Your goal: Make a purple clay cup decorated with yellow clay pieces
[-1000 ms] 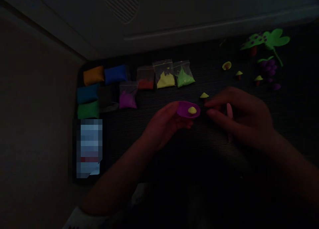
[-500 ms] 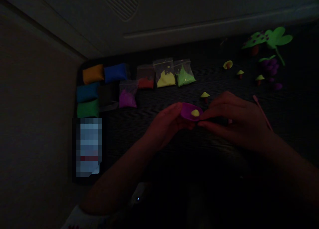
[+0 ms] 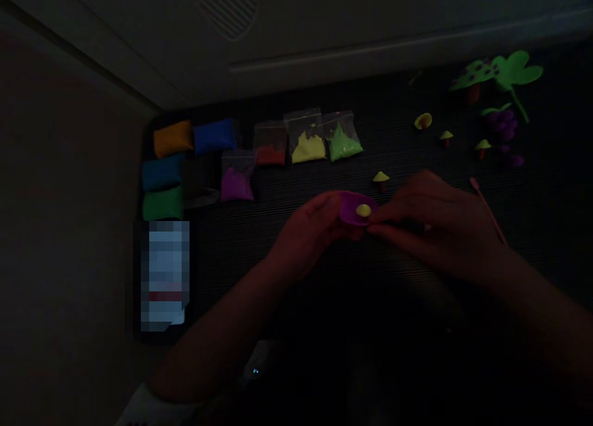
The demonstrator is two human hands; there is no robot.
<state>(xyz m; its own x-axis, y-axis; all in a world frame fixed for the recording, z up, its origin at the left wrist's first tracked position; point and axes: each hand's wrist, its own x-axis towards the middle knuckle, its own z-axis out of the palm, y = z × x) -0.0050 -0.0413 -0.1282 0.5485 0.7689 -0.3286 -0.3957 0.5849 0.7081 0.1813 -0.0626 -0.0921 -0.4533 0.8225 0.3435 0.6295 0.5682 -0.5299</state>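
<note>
The scene is very dark. My left hand (image 3: 308, 231) holds a flat purple clay disc (image 3: 351, 205) from its left side, fingers closed on its rim. A small yellow clay lump (image 3: 363, 210) sits on the disc. My right hand (image 3: 435, 225) pinches the disc's right edge with thumb and fingers, and a thin pink modelling stick (image 3: 487, 208) pokes out behind that hand. A small yellow-capped clay mushroom (image 3: 380, 179) stands on the dark mat just beyond the disc.
Bags of coloured clay (image 3: 306, 143) lie in rows at the back left of the dark ribbed mat (image 3: 287, 259). Green clay leaves, purple grapes (image 3: 503, 125) and more small mushrooms (image 3: 445, 136) stand at the back right. A phone (image 3: 165, 276) lies at the left.
My right hand moved left onto the purple disc and pinched its edge. The pink stick swung from under the fingers to stick out behind the hand. The left hand stayed put.
</note>
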